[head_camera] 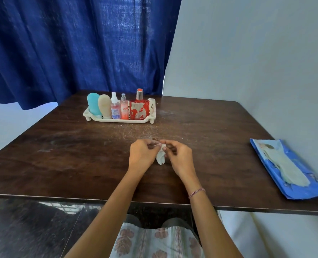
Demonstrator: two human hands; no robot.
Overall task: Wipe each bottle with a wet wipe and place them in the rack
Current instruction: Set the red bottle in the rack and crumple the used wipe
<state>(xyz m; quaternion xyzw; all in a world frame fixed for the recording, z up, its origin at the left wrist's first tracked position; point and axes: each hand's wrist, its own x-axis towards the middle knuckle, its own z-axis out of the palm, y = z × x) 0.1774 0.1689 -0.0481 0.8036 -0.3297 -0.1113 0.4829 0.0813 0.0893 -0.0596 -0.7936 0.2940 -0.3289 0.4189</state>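
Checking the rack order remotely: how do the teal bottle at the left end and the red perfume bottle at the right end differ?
The teal bottle is rounded, plain and opaque; the red perfume bottle is square-bodied with a patchy red-and-white pattern. The teal bottle stands on its cap, while the red perfume bottle carries a tall silver cap on top, reaching higher. Both stand upright in the white rack.
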